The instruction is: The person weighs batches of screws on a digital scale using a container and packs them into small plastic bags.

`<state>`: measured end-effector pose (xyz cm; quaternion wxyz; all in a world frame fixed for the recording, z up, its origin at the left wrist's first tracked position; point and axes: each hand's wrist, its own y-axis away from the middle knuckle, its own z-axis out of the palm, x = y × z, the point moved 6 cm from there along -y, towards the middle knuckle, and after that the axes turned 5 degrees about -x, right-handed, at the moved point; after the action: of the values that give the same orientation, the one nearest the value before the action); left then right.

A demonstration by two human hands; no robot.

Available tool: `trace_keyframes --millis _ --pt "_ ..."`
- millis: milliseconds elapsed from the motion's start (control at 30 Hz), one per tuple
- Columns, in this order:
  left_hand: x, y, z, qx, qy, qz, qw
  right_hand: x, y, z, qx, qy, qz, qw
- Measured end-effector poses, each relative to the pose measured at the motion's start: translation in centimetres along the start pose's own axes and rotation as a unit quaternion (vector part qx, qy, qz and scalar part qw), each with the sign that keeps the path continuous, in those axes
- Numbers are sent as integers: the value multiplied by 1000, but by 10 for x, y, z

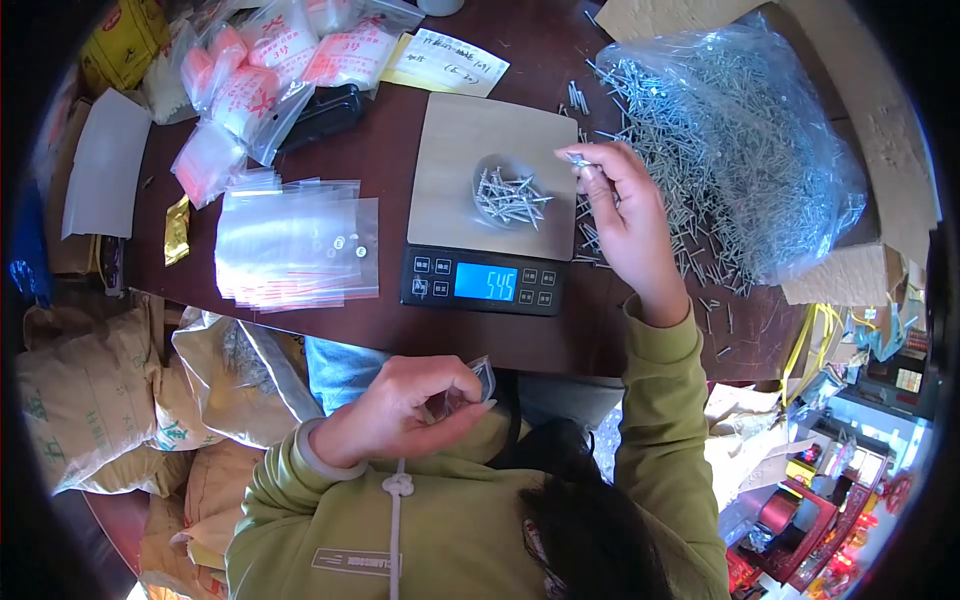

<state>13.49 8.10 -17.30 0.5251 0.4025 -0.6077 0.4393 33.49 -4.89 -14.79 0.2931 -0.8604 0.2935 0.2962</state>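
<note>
My right hand (pixel 632 215) is raised at the right edge of a digital scale (pixel 436 190), thumb and fingers pinched on a few silver screws (pixel 577 160). On the scale's metal plate sits a clear round dish (pixel 482 172) with a small heap of screws (pixel 512 198) in it. The blue display (pixel 486 282) reads digits like 545. Below the table edge, close to my body, my left hand (pixel 408 405) is curled around a piece of clear plastic (pixel 484 378), whose exact kind is hard to make out.
A large clear bag of screws (pixel 740 130) lies at the right, with loose ones spilled around it. Left of the scale is a stack of clear zip bags (pixel 290 245). Filled red-printed bags (pixel 270 80), a black object (pixel 325 118) and a handwritten note (pixel 445 62) lie behind.
</note>
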Motion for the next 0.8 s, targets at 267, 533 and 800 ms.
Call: trace_keyframes --millis 267,533,800 --pt "2 -3 -20 109 -37 11 993 16 17 2 -83 127 28 988" --pt "13 -9 -30 119 -105 17 987 13 6 51 -84 100 -27 991" --pt "22 -27 -46 132 -199 72 968 2 0 27 -112 -197 33 973"
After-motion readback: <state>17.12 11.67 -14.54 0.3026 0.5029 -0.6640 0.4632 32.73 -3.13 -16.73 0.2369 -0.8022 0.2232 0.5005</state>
